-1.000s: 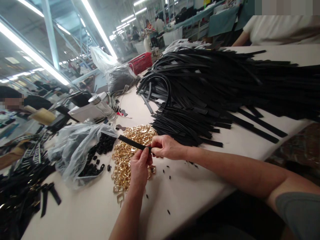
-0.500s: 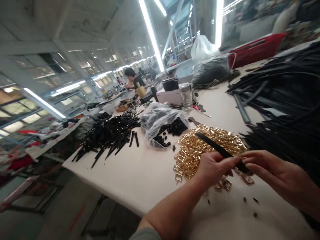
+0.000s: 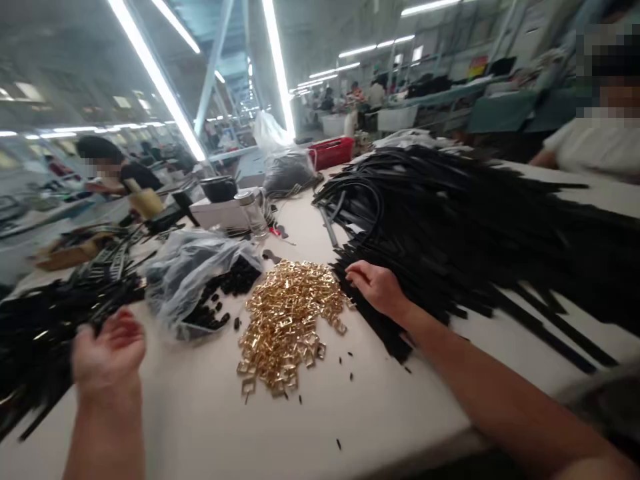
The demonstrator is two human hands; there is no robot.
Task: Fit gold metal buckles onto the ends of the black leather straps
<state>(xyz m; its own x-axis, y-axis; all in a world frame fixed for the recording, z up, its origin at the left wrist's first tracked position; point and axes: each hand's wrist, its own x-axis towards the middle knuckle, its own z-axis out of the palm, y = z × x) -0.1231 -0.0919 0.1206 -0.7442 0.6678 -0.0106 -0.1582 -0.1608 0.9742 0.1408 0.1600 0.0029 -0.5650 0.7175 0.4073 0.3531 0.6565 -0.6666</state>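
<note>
My left hand (image 3: pixel 110 350) is at the left, over the near edge of a pile of short black strips (image 3: pixel 30 340). Its fingers are loosely curled with the thumb apart, slightly blurred, and nothing shows between them. Toward the right, my right hand (image 3: pixel 373 285) is above the left edge of a large heap of long black straps (image 3: pixel 430 213). Its fingertips are pressed together against the dark straps, and I cannot make out what is between them. A mound of gold-coloured metal buckles (image 3: pixel 290 313) lies between the hands.
A clear plastic bag (image 3: pixel 187 267) with small black pieces (image 3: pixel 240 275) sits left of the buckles. Behind are a glass jar (image 3: pixel 253 213), a white box (image 3: pixel 215 215), a dark bowl (image 3: pixel 220 189) and a red bin (image 3: pixel 331 152). Two people are at the left and right.
My hands were together holding a black strip above the buckles; now they are far apart and that strip is gone from between them. The view has turned right, showing more straps.
</note>
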